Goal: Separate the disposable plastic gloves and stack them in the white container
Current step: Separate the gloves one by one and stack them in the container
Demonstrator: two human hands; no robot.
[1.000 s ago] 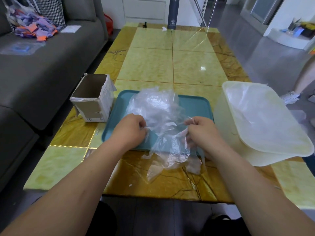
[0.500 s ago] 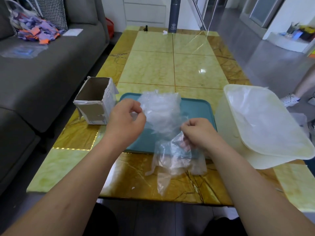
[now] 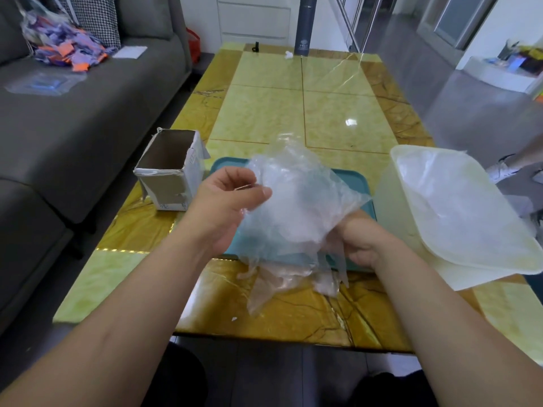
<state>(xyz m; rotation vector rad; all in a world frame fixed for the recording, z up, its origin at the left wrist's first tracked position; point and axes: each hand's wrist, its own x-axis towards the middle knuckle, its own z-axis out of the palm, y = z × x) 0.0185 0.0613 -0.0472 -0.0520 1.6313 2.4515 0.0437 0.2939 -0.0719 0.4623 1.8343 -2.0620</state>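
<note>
One glove is being peeled off the bunch.
Against a second ago, the left hand (image 3: 229, 198) is raised, its thumb and fingers pinched on a glove (image 3: 296, 195) now lifted over the tray (image 3: 351, 179). The bunch (image 3: 282, 277) is gripped low by the right hand (image 3: 361, 239). Separation is judged almost complete, and the container (image 3: 393, 207) stands just to the right. The print on the bottle (image 3: 305, 27) cannot be read.

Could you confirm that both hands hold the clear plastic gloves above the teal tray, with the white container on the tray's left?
Not quite: the head view shows the white container to the right of the teal tray. The left hand and right hand hold the clear plastic gloves above it.
</note>
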